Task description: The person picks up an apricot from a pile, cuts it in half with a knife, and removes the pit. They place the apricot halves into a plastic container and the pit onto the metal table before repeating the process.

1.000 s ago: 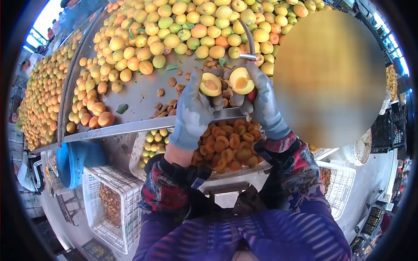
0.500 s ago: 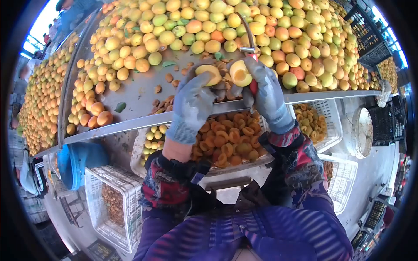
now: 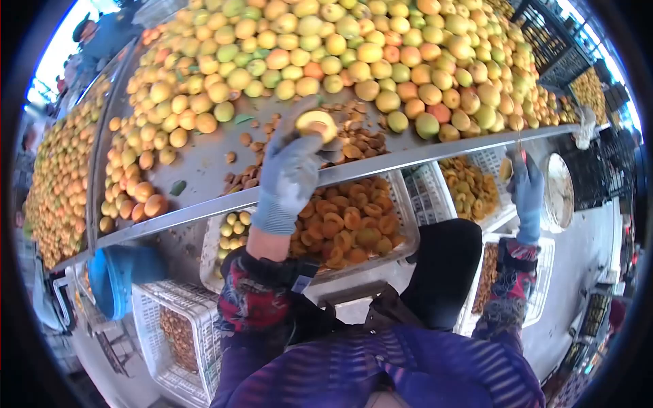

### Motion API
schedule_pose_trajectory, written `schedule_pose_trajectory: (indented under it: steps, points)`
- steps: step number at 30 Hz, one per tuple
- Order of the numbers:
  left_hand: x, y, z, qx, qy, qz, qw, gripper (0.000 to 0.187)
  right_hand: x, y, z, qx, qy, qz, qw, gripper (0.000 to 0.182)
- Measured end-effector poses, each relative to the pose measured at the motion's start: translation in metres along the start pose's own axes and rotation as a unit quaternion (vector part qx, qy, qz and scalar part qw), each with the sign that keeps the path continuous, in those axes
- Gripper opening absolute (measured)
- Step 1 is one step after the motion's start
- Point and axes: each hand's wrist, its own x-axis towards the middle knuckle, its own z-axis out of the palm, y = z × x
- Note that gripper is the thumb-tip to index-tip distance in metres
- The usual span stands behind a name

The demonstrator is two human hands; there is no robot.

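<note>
One camera, worn on the head, gives the single view. It looks from above the jacket, forward and steeply down over the surface. The lens is very wide: a rounded field with dark corners. The jacket fills the bottom, nearest the lens; the left grip sits close, near the middle, the right grip well to the right. The surface's front rail crosses the frame, rising rightward. Beyond it the heap reaches the top edge. Below lie crates and floor; a person at upper left appears small and distant.
</note>
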Motion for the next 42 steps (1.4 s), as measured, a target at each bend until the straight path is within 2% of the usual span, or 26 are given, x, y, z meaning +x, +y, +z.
schedule_pose_trajectory:
  steps: [1,3,4,6,7,8,9,10,11,12,13,15,20,22,31,33,38,40,42]
  points:
    - [0.000,0.002,0.004,0.023,-0.005,-0.001,1.000,0.049,0.003,0.023,-0.002,-0.023,0.035,0.002,0.999,0.032]
    - [0.000,0.002,0.005,0.017,-0.009,-0.001,1.000,0.051,-0.009,-0.014,0.004,0.081,0.045,0.002,0.996,0.031]
    - [-0.001,0.000,0.006,0.009,-0.014,-0.012,1.000,0.053,-0.013,-0.034,0.014,0.081,0.045,0.003,0.996,0.031]
    - [-0.001,-0.002,0.009,0.016,-0.003,-0.015,1.000,0.054,-0.015,-0.080,0.044,0.363,0.055,-0.008,0.930,0.033]
    - [-0.001,-0.003,0.009,0.022,0.009,-0.012,1.000,0.055,-0.020,-0.104,0.059,0.377,0.025,-0.039,0.925,0.036]
    - [-0.001,-0.002,0.009,0.019,0.008,-0.011,1.000,0.055,-0.015,-0.110,0.069,0.401,-0.074,-0.125,0.905,0.039]
    - [-0.003,0.001,0.007,0.037,-0.012,-0.017,0.999,0.055,-0.016,-0.126,0.087,0.485,-0.128,-0.133,0.855,0.026]
    - [-0.004,0.002,0.006,0.056,-0.031,-0.023,0.998,0.055,-0.018,-0.144,0.105,0.530,-0.183,-0.144,0.815,0.029]
    - [-0.005,0.003,0.007,0.054,-0.029,-0.023,0.998,0.055,-0.020,-0.158,0.122,0.510,-0.177,-0.158,0.826,0.031]
    - [-0.005,0.003,0.008,0.110,-0.027,-0.014,0.993,0.055,-0.021,-0.168,0.139,0.549,-0.242,-0.200,0.775,0.035]
    - [-0.005,0.004,0.009,0.166,-0.025,-0.005,0.986,0.054,-0.027,-0.181,0.152,0.561,-0.220,-0.168,0.780,0.038]
    - [-0.005,0.006,0.012,0.167,-0.019,-0.007,0.986,0.053,-0.028,-0.187,0.178,0.602,-0.236,-0.180,0.742,0.041]
    - [-0.006,0.006,0.010,0.211,-0.006,-0.024,0.977,0.051,-0.020,-0.186,0.204,0.613,-0.211,-0.217,0.730,0.046]
    - [-0.003,0.004,0.010,0.121,-0.051,-0.040,0.991,0.051,-0.018,-0.183,0.209,0.603,-0.211,-0.218,0.738,0.046]
    - [0.000,-0.008,0.008,0.100,-0.037,-0.064,0.992,0.055,-0.014,-0.176,0.219,0.597,-0.212,-0.184,0.752,0.046]
    - [0.001,-0.010,0.009,0.105,-0.030,-0.065,0.992,0.055,-0.013,-0.180,0.219,0.668,-0.220,-0.095,0.705,0.045]
    - [0.002,-0.010,0.013,0.101,-0.005,-0.060,0.993,0.061,-0.009,-0.172,0.229,0.673,-0.217,-0.028,0.706,0.047]
    - [0.004,-0.015,0.003,0.199,-0.033,-0.027,0.979,0.067,-0.008,-0.170,0.230,0.675,-0.211,0.059,0.704,0.047]
    - [0.005,-0.014,0.002,0.232,-0.040,-0.011,0.972,0.069,-0.007,-0.171,0.231,0.671,-0.198,0.082,0.710,0.047]
